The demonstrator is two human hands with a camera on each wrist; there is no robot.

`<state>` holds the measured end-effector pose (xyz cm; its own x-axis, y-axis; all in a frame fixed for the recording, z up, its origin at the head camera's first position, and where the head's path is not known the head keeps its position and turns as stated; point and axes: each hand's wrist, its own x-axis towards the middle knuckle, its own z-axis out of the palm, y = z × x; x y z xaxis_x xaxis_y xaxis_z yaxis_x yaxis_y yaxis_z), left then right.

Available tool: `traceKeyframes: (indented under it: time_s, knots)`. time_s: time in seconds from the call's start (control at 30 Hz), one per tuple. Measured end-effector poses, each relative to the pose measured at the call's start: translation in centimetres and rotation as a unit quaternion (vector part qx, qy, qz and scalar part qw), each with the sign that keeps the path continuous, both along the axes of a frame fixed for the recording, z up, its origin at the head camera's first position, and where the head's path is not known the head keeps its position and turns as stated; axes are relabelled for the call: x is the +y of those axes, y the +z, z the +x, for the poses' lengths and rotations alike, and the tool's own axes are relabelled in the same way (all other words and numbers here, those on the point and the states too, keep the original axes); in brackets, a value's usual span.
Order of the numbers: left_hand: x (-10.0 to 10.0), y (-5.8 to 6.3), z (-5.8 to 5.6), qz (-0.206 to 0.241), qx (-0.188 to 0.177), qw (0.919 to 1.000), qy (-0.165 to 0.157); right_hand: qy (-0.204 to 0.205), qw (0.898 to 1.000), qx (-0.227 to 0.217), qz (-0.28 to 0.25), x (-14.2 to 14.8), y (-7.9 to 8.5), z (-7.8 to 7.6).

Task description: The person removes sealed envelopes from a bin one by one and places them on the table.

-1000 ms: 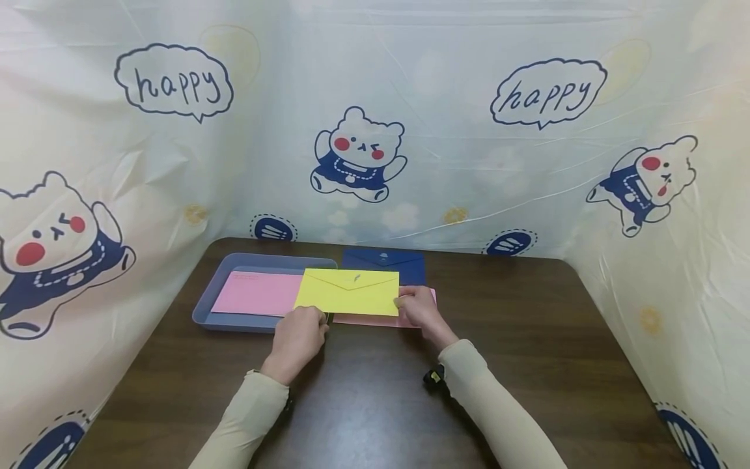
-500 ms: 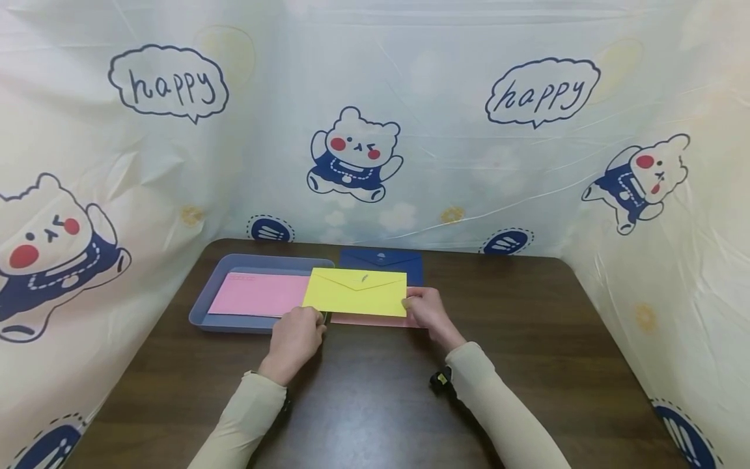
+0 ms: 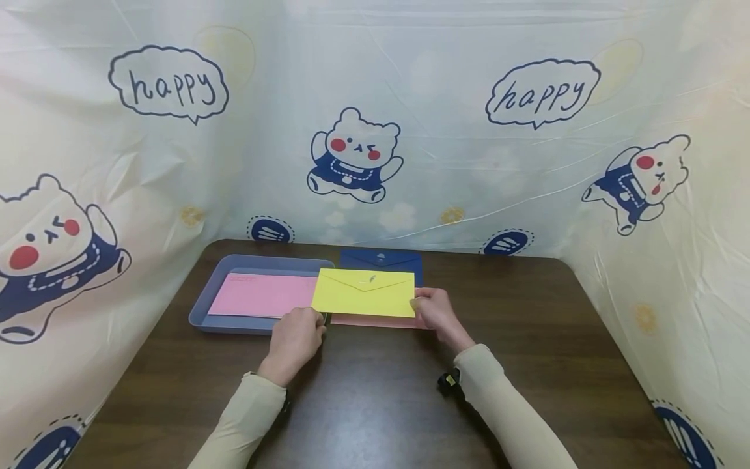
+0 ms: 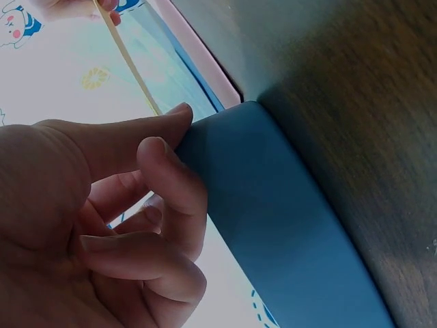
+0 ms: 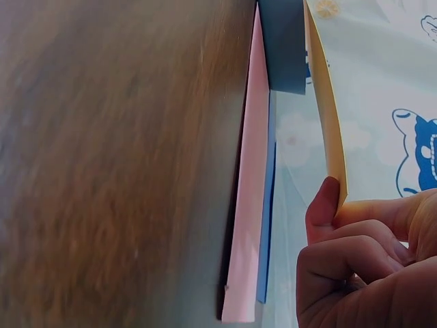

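Fingers (image 5: 322, 201) of our right hand (image 3: 438, 311) pinch the right end of a yellow envelope (image 3: 363, 293), with only the paper between thumb and finger; the others are curled in. We hold this envelope flap side up, clear of the counter (image 3: 504, 312), and in the head view its left end overlaps the right side of a blue-grey tray (image 3: 228, 324). Our left hand (image 3: 295, 337) has its fingers closed on the tray's near right corner. In the tray we see a light pink envelope (image 3: 260, 296), its right end partly covered from view by the yellow one. Below the yellow envelope, a second pink envelope (image 3: 375, 321) lies on the counter beside the tray, mostly hidden from above. Behind it lies a dark blue envelope (image 3: 381, 260), near the printed curtain (image 3: 445, 163).
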<state>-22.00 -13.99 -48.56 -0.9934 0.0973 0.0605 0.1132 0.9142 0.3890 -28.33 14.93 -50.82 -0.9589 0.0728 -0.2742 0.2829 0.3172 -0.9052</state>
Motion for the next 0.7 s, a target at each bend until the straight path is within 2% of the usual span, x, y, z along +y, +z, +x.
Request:
traceKeyframes:
  time_s: [0.27, 0.5, 0.7]
  knots:
    - [0.0, -0.1, 0.0, 0.005, 0.001, 1.0, 0.0, -0.001, 1.0, 0.003, -0.002, 1.3, 0.1, 0.2]
    - [-0.1, 0.1, 0.0, 0.008, 0.006, 1.0, 0.001, 0.001, 1.0, 0.015, 0.018, 2.5, 0.1, 0.1]
    - [0.1, -0.1, 0.0, 0.01, 0.002, 0.9999, 0.003, -0.008, 1.0, 0.004, 0.016, 4.0, -0.1, 0.1]
